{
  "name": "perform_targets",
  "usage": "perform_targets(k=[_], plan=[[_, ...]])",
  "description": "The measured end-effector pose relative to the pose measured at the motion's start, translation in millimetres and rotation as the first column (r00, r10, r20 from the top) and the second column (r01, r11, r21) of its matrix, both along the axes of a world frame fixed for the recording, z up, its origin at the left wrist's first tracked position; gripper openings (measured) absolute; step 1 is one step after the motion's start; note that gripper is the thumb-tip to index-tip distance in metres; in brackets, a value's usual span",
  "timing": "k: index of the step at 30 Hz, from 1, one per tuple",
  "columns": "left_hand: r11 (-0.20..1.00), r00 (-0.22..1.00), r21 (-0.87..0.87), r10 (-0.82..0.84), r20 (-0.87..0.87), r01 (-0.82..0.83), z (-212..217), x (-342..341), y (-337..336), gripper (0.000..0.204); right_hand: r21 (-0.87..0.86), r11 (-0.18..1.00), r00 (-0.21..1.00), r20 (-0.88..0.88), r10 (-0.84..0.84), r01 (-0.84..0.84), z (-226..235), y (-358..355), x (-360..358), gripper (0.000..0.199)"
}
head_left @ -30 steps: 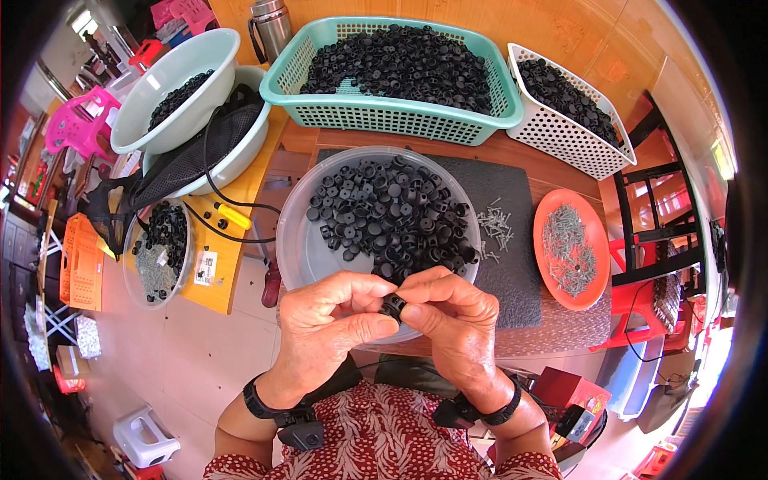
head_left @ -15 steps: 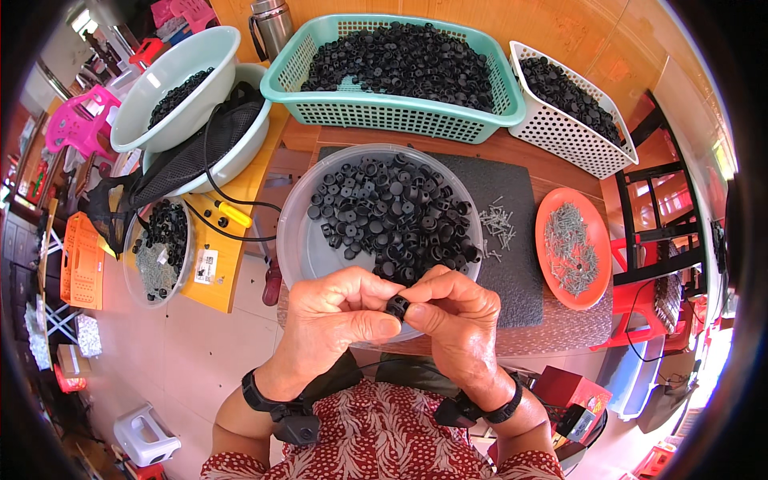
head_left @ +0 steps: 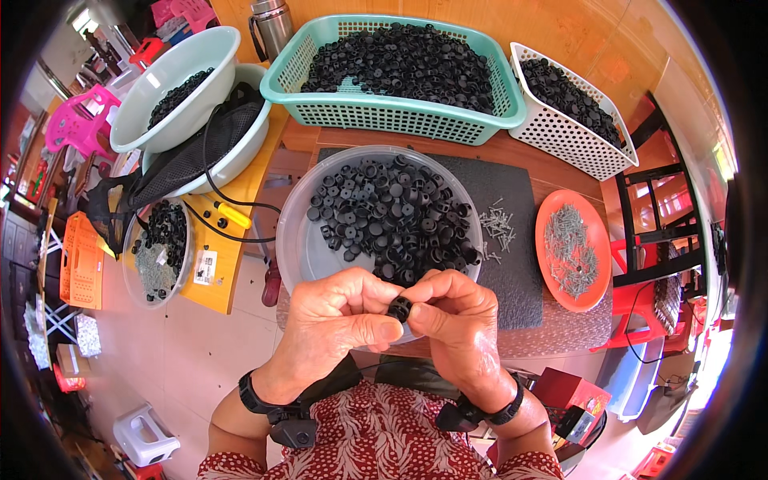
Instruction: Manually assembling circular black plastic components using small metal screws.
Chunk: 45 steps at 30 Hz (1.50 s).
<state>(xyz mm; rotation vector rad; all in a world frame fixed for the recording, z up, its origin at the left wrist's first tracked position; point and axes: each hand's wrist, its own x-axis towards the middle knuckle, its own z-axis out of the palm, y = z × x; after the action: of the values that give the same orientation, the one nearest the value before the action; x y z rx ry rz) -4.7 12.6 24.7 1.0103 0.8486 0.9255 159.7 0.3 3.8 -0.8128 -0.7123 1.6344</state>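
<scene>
Nearest, below the tub, was a red-and-white patterned shirt (head_left: 376,432), with black wrist straps (head_left: 254,396) on both forearms. Just at the near rim of the tub, the left hand (head_left: 334,318) and the right hand (head_left: 458,318) were drawn together, thumbs and fingers pinched narrow on one small black piece (head_left: 398,309) between them; its round, hollowed end showed, while the fingertips hid the rest. The tub (head_left: 296,236) itself, clear and round, held a heap of similar black parts (head_left: 392,208), with some of its floor bare at the left and near side. Under the tub and out to its right lay a dark mat (head_left: 516,292), and loose grey metal pins (head_left: 498,226) were scattered on it just beside the tub. Further right of the tub, an orange-red plate (head_left: 594,232) on the bench (head_left: 572,328) carried more pins (head_left: 570,250). Well to the left of the tub stood a smaller clear bowl (head_left: 186,268) of black parts and metal bits. Beyond the tub stood a green basket (head_left: 384,118) full of black parts; beyond and to the right, a white basket (head_left: 564,146) held more. Farthest, beyond the tub to the left, was a steel flask (head_left: 274,30).
</scene>
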Motion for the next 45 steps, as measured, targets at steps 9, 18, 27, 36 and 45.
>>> perform_targets(k=[9,18,27,36,45], plan=[[1.0,1.0,-0.016,0.027,-0.003,-0.027,-2,2,-1,0.022,0.082,0.996,0.999,0.04,-0.029,0.026,-5,0,-1,0.02],[0.999,1.0,-0.05,-0.01,0.011,0.01,-5,2,0,0.021,0.259,0.966,0.951,0.292,-0.096,0.018,-5,-2,0,0.021],[0.968,0.997,0.244,0.07,-0.033,-0.06,-19,6,-4,0.026,0.316,0.948,0.917,0.372,-0.144,0.02,0,-8,2,0.021],[0.888,0.987,0.46,0.094,-0.128,-0.025,-27,2,0,0.029,0.304,0.951,0.953,0.266,-0.146,0.061,0,-12,-4,0.02],[0.973,0.976,0.184,0.166,-0.143,-0.138,-23,9,1,0.023,0.379,0.924,0.89,0.402,-0.214,0.052,-1,-10,-1,0.023]])
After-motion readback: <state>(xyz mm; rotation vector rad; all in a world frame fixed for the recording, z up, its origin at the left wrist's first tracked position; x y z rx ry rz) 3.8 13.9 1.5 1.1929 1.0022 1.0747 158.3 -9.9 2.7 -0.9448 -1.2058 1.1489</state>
